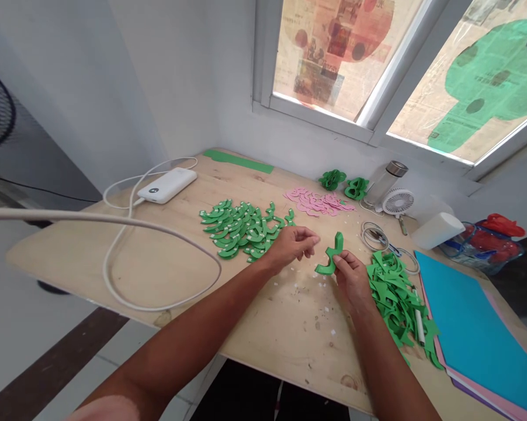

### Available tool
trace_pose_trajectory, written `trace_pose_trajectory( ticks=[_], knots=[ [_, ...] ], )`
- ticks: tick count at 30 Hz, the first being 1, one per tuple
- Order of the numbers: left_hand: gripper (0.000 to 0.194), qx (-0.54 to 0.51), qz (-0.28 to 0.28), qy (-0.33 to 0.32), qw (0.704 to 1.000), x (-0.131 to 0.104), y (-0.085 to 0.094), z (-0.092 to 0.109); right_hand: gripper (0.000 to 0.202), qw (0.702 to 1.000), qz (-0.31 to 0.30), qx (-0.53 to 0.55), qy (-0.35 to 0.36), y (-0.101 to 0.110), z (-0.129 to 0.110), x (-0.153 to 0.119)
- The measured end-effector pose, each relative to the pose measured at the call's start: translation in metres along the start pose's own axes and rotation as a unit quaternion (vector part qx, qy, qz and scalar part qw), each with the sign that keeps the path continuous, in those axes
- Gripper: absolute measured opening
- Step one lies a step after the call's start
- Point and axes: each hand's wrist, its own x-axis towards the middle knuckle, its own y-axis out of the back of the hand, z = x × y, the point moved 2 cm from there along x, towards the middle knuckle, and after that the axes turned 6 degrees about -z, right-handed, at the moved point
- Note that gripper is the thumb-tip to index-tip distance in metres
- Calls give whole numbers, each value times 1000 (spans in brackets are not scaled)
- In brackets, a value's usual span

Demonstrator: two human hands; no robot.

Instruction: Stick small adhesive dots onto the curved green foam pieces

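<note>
Between the thumb and fingers of my right hand point(352, 276) is a green curved foam or paper cutout point(331, 257), raised over the table with its narrow end up. My left hand point(295, 244) hovers just left of it, not touching it. Its fingers are curled together in a pinch, and anything between them is too small to make out. Behind my left hand lies a pile of green crescent-shaped pieces point(241, 229) with small pale squares on them. Small white scraps point(320, 295) are scattered on the wooden table point(281, 333) below my hands.
Green offcuts point(392, 298) and a white marker point(419, 318) lie right of my right arm, beside blue sheets point(469, 327). Pink cutouts point(316, 200), a bottle point(384, 181) and a small fan point(398, 202) stand behind. A white cable loops left from a power bank point(169, 186).
</note>
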Motion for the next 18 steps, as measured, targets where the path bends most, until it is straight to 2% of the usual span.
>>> trace_pose_trajectory(
  ticks=[4, 7, 9, 11, 13, 15, 18],
  knots=[
    [18, 59, 125, -49, 989, 3, 19, 16, 20, 997, 24, 74, 0, 4, 1, 3],
    [19, 126, 168, -62, 976, -2, 33, 32, 21, 995, 24, 99, -14, 3, 1, 3],
    [19, 215, 167, -57, 960, -12, 39, 41, 20, 994, 26, 106, -13, 3, 0, 3],
    [17, 344, 165, -52, 923, -27, 44, 44, 20, 994, 24, 102, -12, 2, 0, 3],
    [15, 473, 159, -20, 866, -45, 47, 38, 19, 995, 16, 96, -12, 1, 0, 2],
    [14, 563, 148, 13, 813, -62, 50, 26, 19, 996, 6, 91, -12, 0, 0, 1],
    [15, 651, 123, 38, 748, -78, 53, 6, 20, 996, -2, 84, -14, -1, 1, 0]
  ],
)
